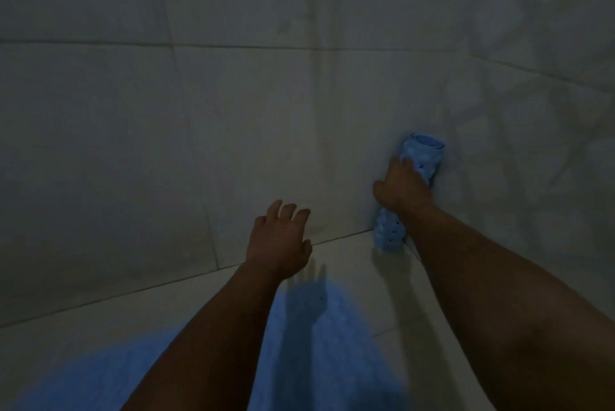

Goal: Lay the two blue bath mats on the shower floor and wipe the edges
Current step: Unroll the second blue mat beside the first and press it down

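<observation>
A rolled blue bath mat [422, 158] with small holes stands upright in the shower corner, leaning against the right wall, its lower end [390, 231] on the floor. My right hand [401, 187] grips the roll around its middle. A second blue bath mat [336, 337] lies flat on the shower floor under my arms, reaching towards the bottom of the view. My left hand [281, 237] hovers above the far end of the flat mat, near the back wall, with fingers spread and holding nothing.
Pale tiled walls [166, 144] close in at the back and on the right, meeting in a corner behind the roll. A strip of bare light floor [100, 327] shows to the left of the flat mat. The light is dim.
</observation>
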Demonstrator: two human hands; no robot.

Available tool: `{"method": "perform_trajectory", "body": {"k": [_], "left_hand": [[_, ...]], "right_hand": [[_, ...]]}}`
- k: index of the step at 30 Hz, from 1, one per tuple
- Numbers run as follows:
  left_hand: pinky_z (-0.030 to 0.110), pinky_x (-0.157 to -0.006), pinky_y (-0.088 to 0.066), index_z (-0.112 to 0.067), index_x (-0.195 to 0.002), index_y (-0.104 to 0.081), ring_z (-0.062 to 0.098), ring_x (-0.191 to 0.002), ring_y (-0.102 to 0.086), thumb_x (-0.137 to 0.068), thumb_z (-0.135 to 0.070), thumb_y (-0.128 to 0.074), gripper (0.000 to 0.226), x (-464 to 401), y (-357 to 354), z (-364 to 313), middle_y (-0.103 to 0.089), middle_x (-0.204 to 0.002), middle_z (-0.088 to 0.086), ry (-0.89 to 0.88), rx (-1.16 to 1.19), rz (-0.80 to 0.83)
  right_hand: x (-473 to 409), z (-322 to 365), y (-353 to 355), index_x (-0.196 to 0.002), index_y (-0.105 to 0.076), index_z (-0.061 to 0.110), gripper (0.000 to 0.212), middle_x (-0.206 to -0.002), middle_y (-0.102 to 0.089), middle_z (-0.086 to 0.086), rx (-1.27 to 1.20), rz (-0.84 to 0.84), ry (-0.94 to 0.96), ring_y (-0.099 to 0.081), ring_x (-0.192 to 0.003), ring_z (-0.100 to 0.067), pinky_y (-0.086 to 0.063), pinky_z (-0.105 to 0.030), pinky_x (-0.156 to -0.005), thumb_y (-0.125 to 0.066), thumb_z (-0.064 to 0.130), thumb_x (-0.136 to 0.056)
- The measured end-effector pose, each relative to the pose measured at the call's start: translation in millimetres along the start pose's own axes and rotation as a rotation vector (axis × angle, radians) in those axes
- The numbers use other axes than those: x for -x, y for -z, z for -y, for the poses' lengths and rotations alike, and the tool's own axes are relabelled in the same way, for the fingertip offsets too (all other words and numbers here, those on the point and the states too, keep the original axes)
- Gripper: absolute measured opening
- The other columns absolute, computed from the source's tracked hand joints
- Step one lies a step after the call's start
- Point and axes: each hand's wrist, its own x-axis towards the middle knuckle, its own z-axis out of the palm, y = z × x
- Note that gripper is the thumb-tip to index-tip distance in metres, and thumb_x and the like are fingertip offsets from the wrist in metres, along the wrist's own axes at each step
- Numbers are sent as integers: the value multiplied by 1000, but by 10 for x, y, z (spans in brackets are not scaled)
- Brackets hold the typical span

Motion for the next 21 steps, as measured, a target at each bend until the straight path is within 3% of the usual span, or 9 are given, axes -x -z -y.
{"method": "perform_trajectory", "body": {"k": [3, 6, 9, 13, 16, 18, 21], "left_hand": [[51, -117, -28, -25, -156, -28, 32, -154, -15, -98, -45, -50, 65, -291, -59, -300, -29, -163, 7, -22, -3, -13], [52, -116, -28, -24, -156, -28, 33, -154, -15, -98, -44, -50, 65, -503, -129, -519, -30, -163, 7, -36, 0, 18], [51, -116, -28, -24, -156, -28, 32, -154, -15, -99, -44, -50, 64, -623, -205, -660, -30, -163, 6, -54, 12, 24], [50, -116, -29, -25, -156, -30, 31, -154, -15, -99, -44, -50, 63, -590, -253, -692, -30, -162, 6, -57, 50, 28], [51, -115, -29, -25, -155, -31, 31, -154, -16, -98, -44, -51, 64, -438, -229, -565, -31, -162, 6, -39, 40, 39], [51, -115, -29, -25, -155, -31, 31, -154, -16, -97, -46, -51, 64, -302, -146, -387, -31, -162, 6, -7, 33, 27], [50, -114, -31, -24, -155, -31, 32, -153, -18, -97, -45, -51, 65, -214, 31, -150, -32, -162, 7, 30, 32, -7]], "right_hand": [[-371, -212, 191, -159, -11, 13, 81, -168, -1, -10, 26, -53, -31, -35, -143, -39, -36, -46, -111, -55, 31, -94], [-690, -385, 228, -160, -1, 12, 93, -168, 9, -10, 111, 59, -50, -32, -145, -40, -36, -50, -113, -60, 37, -92], [-826, -485, 148, -155, -11, 1, 88, -162, -15, -21, 156, 74, -46, -40, -139, -43, -41, -53, -110, -64, 32, -92], [-774, -437, 75, -136, -41, 1, 52, -125, -58, -22, 68, -143, 56, -63, -107, -38, -50, -43, -82, -65, 14, -91], [-629, -197, 73, -122, -52, 3, 39, -107, -65, -19, 91, -134, 164, -65, -98, -37, -51, -40, -77, -68, 16, -89], [-472, 18, 91, -113, -62, 10, 26, -108, -66, -15, 102, -136, 227, -65, -99, -35, -49, -37, -79, -66, 14, -87], [-346, 266, 213, -119, -65, 18, 29, -115, -67, -12, 76, -145, 284, -64, -105, -33, -45, -34, -79, -63, 18, -90]]}}
